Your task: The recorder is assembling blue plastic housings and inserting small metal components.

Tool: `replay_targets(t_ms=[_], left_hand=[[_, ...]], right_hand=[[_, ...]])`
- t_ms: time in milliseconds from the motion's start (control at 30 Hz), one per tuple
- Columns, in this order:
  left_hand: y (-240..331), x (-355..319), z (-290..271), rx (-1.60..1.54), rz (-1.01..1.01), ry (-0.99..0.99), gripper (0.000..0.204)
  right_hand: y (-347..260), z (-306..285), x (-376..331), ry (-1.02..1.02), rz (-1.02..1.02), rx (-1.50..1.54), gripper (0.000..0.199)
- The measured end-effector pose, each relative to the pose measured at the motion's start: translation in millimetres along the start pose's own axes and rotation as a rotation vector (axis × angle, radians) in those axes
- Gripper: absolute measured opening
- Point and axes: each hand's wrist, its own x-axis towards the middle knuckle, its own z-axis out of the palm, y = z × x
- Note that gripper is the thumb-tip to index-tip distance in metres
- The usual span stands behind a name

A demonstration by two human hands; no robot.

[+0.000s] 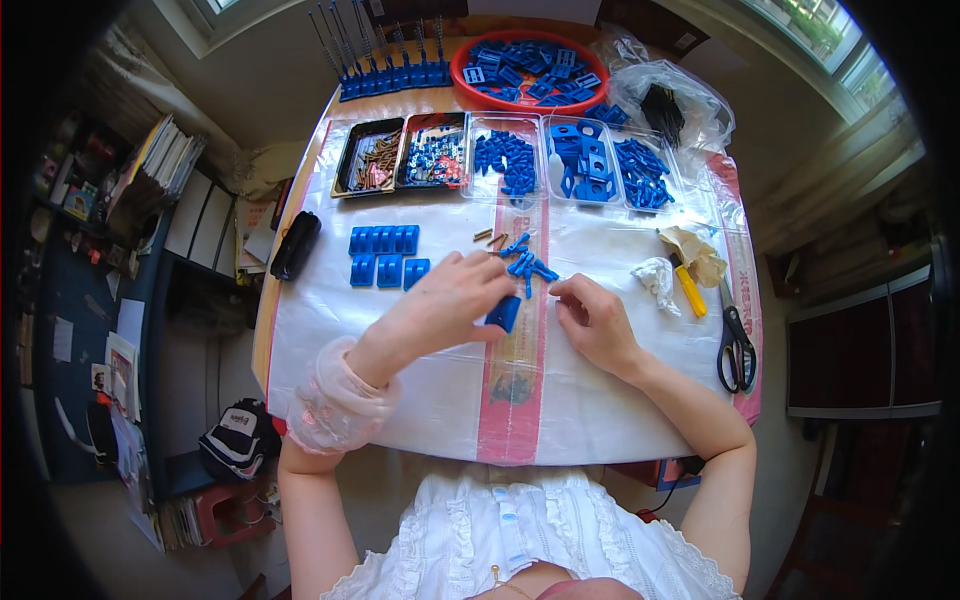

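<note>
My left hand (455, 298) is over the middle of the table, its fingers curled. Between its thumb and index finger is a blue plastic block (503, 314). Just beyond its fingertips lie several small brass-coloured pins (484, 236) and a loose cluster of small blue plastic pegs (530, 268). To the right of the pegs, my right hand (598, 318) rests near the table with bent, closed fingers; what they hold, if anything, is hidden. Several matching blue blocks (385, 241) are lined up in two rows left of my left hand.
Along the back, trays hold brass pins (380, 160), small metal parts (435, 150), blue pegs (510, 155) and blue blocks (582, 160). Behind them are a red basin (458, 85) and a blue rack (395, 80). Scissors (737, 345) and a yellow-handled tool (690, 290) lie right; a black case (296, 246) lies left.
</note>
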Motion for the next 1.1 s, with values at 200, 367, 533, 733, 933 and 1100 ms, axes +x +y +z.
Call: replay_targets(t_ms=[200,367,533,733,933,1100], left_hand=[[10.9,2.3,12.2,0.041,-0.087,-0.079,0.048],[7.4,-6.1,14.5,-0.031,-0.085,-0.036,0.05],[25.4,-3.1,14.9,-0.155,-0.331,0.181,0.041],[30.1,-1.7,26.8,-0.11,-0.555,0.122,0.031],[19.6,-5.5,36.9,-0.12,-0.444,0.26,0.028],[17.0,-10.8,34.6,-0.197,-0.421,0.223,0.033]], right_hand=[[0.5,0.2,-0.1,-0.003,-0.005,0.01,0.019],[2.9,1.8,0.8,-0.005,-0.033,0.019,0.018],[2.3,0.4,1.3,-0.015,-0.032,0.011,0.017],[0.8,0.8,2.4,-0.013,-0.043,0.006,0.016],[-2.9,-4.8,4.6,0.003,-0.038,0.029,0.012],[-15.2,-23.0,10.5,0.026,-0.029,-0.002,0.009]])
